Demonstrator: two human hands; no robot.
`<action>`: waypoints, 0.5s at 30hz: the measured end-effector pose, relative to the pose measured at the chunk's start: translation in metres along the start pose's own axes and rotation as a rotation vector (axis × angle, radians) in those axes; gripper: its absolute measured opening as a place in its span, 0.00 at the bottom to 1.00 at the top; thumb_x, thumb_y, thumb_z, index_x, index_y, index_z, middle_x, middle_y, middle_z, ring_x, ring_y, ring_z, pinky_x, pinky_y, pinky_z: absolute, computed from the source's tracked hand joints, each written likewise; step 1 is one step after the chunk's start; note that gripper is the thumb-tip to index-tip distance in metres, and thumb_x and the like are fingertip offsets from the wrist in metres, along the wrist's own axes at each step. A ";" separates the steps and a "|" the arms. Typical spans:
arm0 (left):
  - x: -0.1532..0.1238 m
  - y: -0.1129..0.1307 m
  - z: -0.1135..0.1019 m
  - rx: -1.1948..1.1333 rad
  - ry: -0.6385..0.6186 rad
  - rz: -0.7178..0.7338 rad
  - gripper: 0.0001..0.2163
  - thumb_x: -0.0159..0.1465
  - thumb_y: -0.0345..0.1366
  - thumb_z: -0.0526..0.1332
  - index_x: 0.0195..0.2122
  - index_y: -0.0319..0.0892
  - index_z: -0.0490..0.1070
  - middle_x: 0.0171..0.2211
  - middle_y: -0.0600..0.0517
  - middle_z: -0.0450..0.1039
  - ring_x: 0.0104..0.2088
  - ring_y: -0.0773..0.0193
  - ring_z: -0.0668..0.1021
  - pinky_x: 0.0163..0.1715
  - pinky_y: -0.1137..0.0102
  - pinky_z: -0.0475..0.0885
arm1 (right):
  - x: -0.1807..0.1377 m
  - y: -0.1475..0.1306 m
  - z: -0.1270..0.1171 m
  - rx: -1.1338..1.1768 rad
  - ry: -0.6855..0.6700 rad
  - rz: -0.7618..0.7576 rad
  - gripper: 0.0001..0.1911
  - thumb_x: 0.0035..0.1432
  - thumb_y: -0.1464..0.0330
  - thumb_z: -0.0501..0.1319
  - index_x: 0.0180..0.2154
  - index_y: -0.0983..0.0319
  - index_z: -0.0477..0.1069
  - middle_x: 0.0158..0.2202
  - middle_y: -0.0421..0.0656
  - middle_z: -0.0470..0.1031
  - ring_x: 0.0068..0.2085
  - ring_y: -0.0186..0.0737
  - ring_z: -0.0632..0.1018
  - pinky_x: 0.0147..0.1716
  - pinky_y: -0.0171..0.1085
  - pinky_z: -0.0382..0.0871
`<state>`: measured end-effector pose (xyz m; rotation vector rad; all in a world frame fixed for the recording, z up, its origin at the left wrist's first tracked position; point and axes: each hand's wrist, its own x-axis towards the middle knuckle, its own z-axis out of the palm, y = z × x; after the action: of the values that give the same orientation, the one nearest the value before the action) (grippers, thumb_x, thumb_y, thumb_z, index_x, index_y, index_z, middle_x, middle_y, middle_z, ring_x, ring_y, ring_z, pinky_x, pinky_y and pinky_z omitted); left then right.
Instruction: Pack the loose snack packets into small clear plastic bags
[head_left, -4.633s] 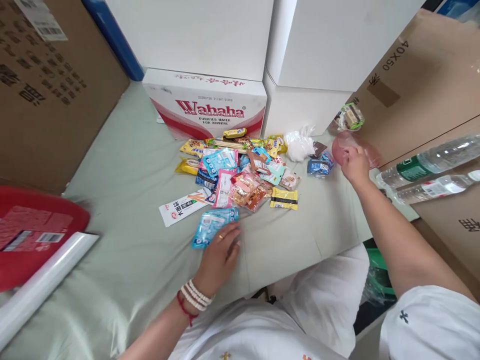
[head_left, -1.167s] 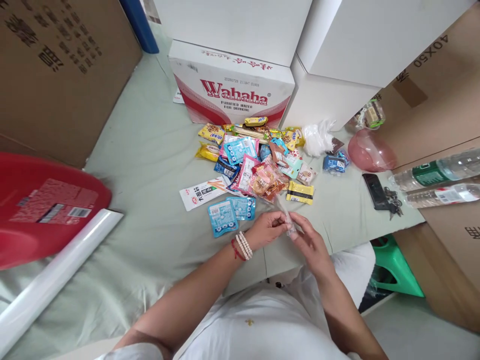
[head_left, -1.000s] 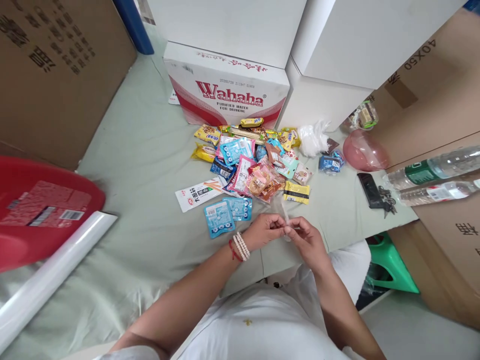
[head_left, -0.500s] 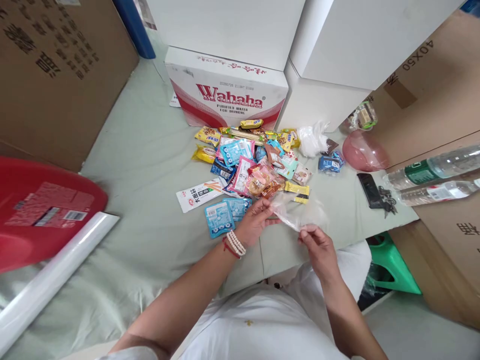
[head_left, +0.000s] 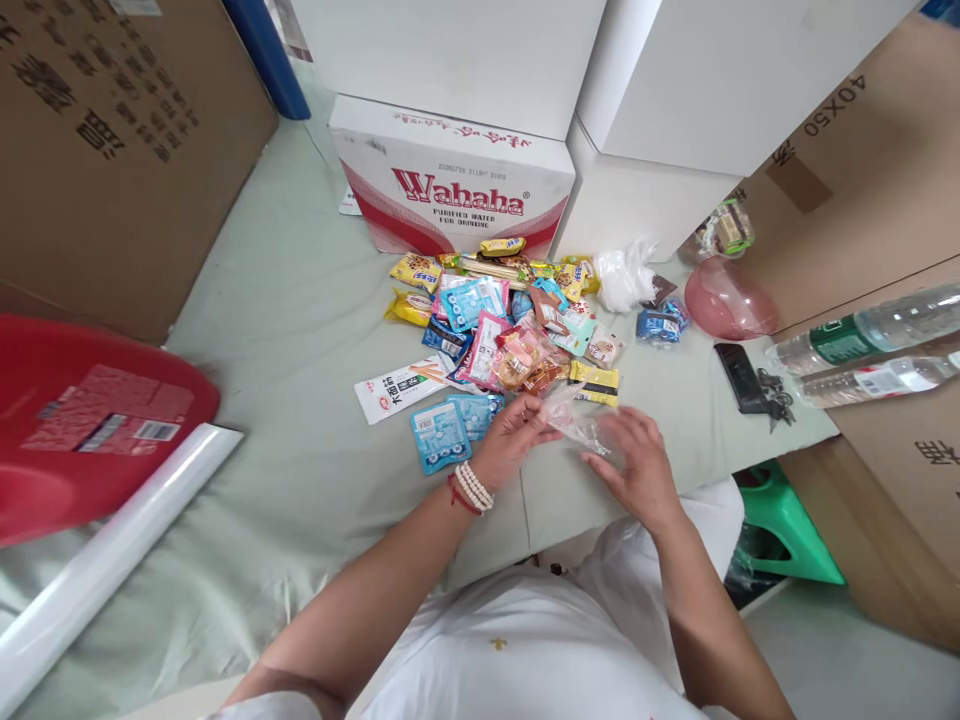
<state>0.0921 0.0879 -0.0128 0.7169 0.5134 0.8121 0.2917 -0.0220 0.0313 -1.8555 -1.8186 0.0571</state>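
My left hand (head_left: 516,435), with a beaded bracelet at the wrist, pinches one end of a clear plastic bag (head_left: 574,422). My right hand (head_left: 634,460) is at the bag's other end, its thumb and fingers spread apart and slightly blurred. Just beyond both hands lies a heap of small snack packets (head_left: 517,340). A yellow packet (head_left: 595,382) rests right behind the bag. Two light-blue packets (head_left: 440,437) and a white packet (head_left: 397,390) lie to the left of my left hand.
A Wahaba-style red and white "Wahaha" water carton (head_left: 457,185) stands behind the heap. To the right are a pink bowl (head_left: 731,300), a black phone (head_left: 739,378), keys (head_left: 775,398) and two plastic bottles (head_left: 874,340). A red container (head_left: 105,420) and a white roll (head_left: 120,560) lie left.
My right hand has let go of its pinch on the bag and opened its fingers. The bag has drawn together and looks more crumpled. My left hand keeps its hold.
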 end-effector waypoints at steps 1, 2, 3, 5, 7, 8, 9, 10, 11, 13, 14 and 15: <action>0.000 0.002 -0.001 -0.046 0.023 -0.005 0.19 0.57 0.48 0.75 0.35 0.42 0.69 0.35 0.56 0.75 0.39 0.65 0.80 0.46 0.62 0.79 | -0.006 0.000 0.005 -0.033 -0.037 -0.023 0.14 0.65 0.63 0.63 0.51 0.57 0.75 0.49 0.49 0.77 0.55 0.53 0.72 0.54 0.52 0.70; 0.001 0.004 -0.001 -0.094 0.046 -0.013 0.19 0.56 0.48 0.75 0.36 0.43 0.68 0.35 0.57 0.75 0.39 0.64 0.81 0.46 0.61 0.79 | -0.015 0.000 0.008 -0.057 -0.040 -0.024 0.11 0.67 0.67 0.60 0.49 0.58 0.76 0.46 0.49 0.78 0.51 0.51 0.73 0.50 0.51 0.72; 0.002 0.006 -0.002 -0.142 0.067 -0.023 0.20 0.56 0.47 0.75 0.36 0.44 0.66 0.35 0.57 0.75 0.38 0.64 0.82 0.46 0.60 0.80 | -0.025 0.000 0.010 -0.063 -0.037 -0.019 0.11 0.68 0.69 0.58 0.48 0.58 0.77 0.44 0.48 0.78 0.48 0.50 0.74 0.47 0.49 0.73; 0.003 0.009 -0.004 -0.233 0.096 -0.041 0.21 0.56 0.46 0.76 0.36 0.44 0.64 0.36 0.59 0.76 0.37 0.65 0.83 0.46 0.59 0.80 | -0.048 -0.002 0.008 0.000 -0.095 -0.045 0.10 0.67 0.71 0.59 0.47 0.58 0.76 0.43 0.48 0.77 0.48 0.49 0.74 0.46 0.48 0.73; 0.004 0.010 -0.006 -0.293 0.099 -0.058 0.21 0.56 0.44 0.76 0.36 0.45 0.62 0.38 0.58 0.77 0.37 0.65 0.83 0.45 0.59 0.80 | -0.067 -0.006 -0.002 0.145 -0.185 -0.083 0.10 0.66 0.69 0.62 0.49 0.57 0.76 0.46 0.47 0.77 0.49 0.48 0.74 0.48 0.47 0.74; 0.004 0.011 -0.006 -0.309 0.092 -0.067 0.21 0.56 0.44 0.76 0.36 0.45 0.62 0.39 0.58 0.77 0.37 0.64 0.83 0.45 0.59 0.80 | -0.073 -0.009 -0.008 0.218 -0.198 -0.065 0.10 0.66 0.69 0.63 0.49 0.57 0.75 0.46 0.47 0.77 0.50 0.47 0.75 0.48 0.46 0.74; 0.004 0.011 -0.006 -0.314 0.085 -0.074 0.21 0.57 0.43 0.75 0.37 0.45 0.62 0.40 0.57 0.77 0.37 0.64 0.83 0.45 0.59 0.80 | -0.076 -0.012 -0.015 0.275 -0.165 -0.011 0.09 0.67 0.68 0.62 0.49 0.57 0.75 0.46 0.46 0.76 0.49 0.46 0.76 0.47 0.44 0.74; 0.004 0.010 -0.006 -0.309 0.078 -0.079 0.21 0.57 0.43 0.75 0.37 0.45 0.62 0.41 0.57 0.78 0.38 0.64 0.84 0.46 0.59 0.80 | -0.076 -0.016 -0.021 0.312 -0.095 0.067 0.07 0.69 0.69 0.60 0.46 0.57 0.75 0.44 0.45 0.76 0.46 0.44 0.76 0.44 0.42 0.74; 0.004 0.010 -0.006 -0.298 0.073 -0.081 0.20 0.58 0.43 0.75 0.37 0.45 0.62 0.41 0.56 0.78 0.38 0.63 0.84 0.46 0.60 0.80 | -0.073 -0.019 -0.026 0.333 -0.011 0.148 0.06 0.70 0.69 0.59 0.44 0.57 0.75 0.41 0.44 0.76 0.44 0.42 0.77 0.41 0.40 0.73; 0.003 0.009 -0.005 -0.266 0.065 -0.083 0.19 0.59 0.43 0.74 0.37 0.45 0.62 0.42 0.56 0.78 0.39 0.64 0.83 0.46 0.60 0.80 | -0.060 -0.026 -0.028 0.336 0.114 0.238 0.06 0.70 0.69 0.59 0.40 0.58 0.74 0.38 0.43 0.74 0.39 0.40 0.76 0.37 0.38 0.71; 0.003 0.008 -0.005 -0.252 0.061 -0.082 0.19 0.59 0.43 0.73 0.37 0.45 0.62 0.41 0.56 0.78 0.38 0.64 0.83 0.46 0.60 0.80 | -0.052 -0.030 -0.025 0.324 0.137 0.235 0.04 0.69 0.68 0.60 0.40 0.58 0.74 0.38 0.43 0.74 0.38 0.39 0.75 0.36 0.38 0.70; 0.002 0.007 -0.005 -0.241 0.058 -0.081 0.19 0.59 0.43 0.73 0.37 0.45 0.62 0.41 0.56 0.78 0.38 0.64 0.83 0.46 0.60 0.80 | -0.044 -0.033 -0.020 0.306 0.126 0.206 0.04 0.68 0.66 0.62 0.42 0.58 0.74 0.40 0.44 0.74 0.37 0.39 0.75 0.36 0.38 0.70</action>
<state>0.0868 0.0948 -0.0113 0.4490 0.4833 0.8045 0.2650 -0.0715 0.0472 -1.7755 -1.4395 0.2706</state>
